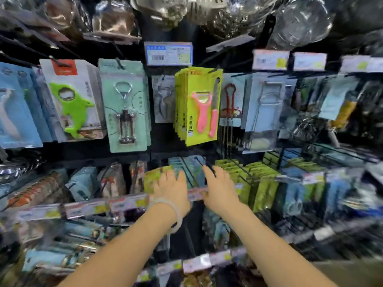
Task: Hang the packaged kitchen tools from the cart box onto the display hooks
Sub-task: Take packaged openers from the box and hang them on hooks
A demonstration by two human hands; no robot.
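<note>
Both my hands reach into the second row of the display. My left hand (172,186), with a pale bangle on its wrist, lies on a stack of teal packages (191,169) that hang on a black hook (199,161). My right hand (219,186) sits just right of that stack with its fingers spread toward the hook. Motion blur hides whether either hand grips a package. Above them hangs a thick stack of yellow-green peeler packs (198,106) with a pink peeler and knife. The cart box is out of view.
Rows of hooks hold packaged tools: a green dolphin bottle opener (70,106), a corkscrew pack (124,108), green packs (257,172) to the right. Price-tag strips (87,208) run along each row's front. Steel kitchenware hangs overhead.
</note>
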